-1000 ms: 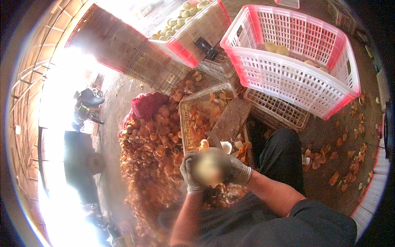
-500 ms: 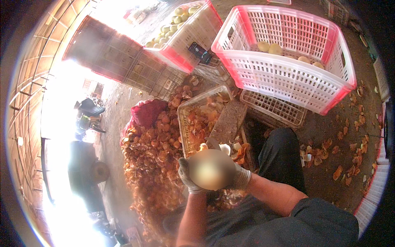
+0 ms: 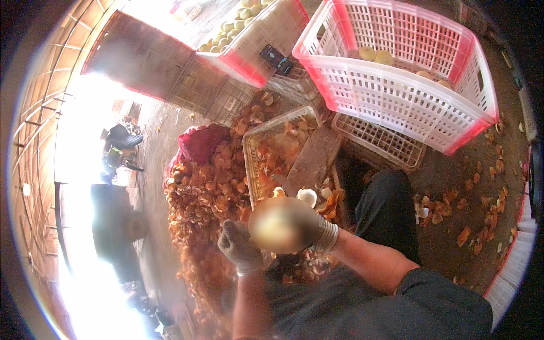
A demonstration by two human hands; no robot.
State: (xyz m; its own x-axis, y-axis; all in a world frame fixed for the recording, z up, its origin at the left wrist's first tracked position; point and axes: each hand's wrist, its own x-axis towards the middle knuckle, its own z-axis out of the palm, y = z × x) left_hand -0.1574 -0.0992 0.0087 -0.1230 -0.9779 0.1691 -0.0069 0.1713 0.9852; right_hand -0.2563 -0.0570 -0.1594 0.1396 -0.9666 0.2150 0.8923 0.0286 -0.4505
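A pale, cream-coloured round thing [image 3: 275,229], smeared by a blurred patch, is in front of me. My right hand [image 3: 326,233], in a grey knit glove, holds it from the right; its fingers are mostly hidden in the blur. To the left, apart from the round thing, my left hand [image 3: 241,245], gloved too, has its fingers curled in; whatever they may hold cannot be made out. Just beyond the round thing, a grey blade-like piece [image 3: 281,182] sticks out by a wooden board [image 3: 316,152]. A white curved piece [image 3: 307,197] lies near orange-brown peels [image 3: 333,205].
The board crosses a shallow basket [image 3: 247,164] with peels inside. A large peel heap [image 3: 198,212] and a red sack [image 3: 198,144] are on the left. A white-and-pink crate [image 3: 391,102] with pale round things stands far right; a fuller crate [image 3: 260,48] with a phone [image 3: 276,58] stands beyond.
My left hand has come off the round thing and moved left. The round thing and my right hand have shifted slightly left and up in the picture.
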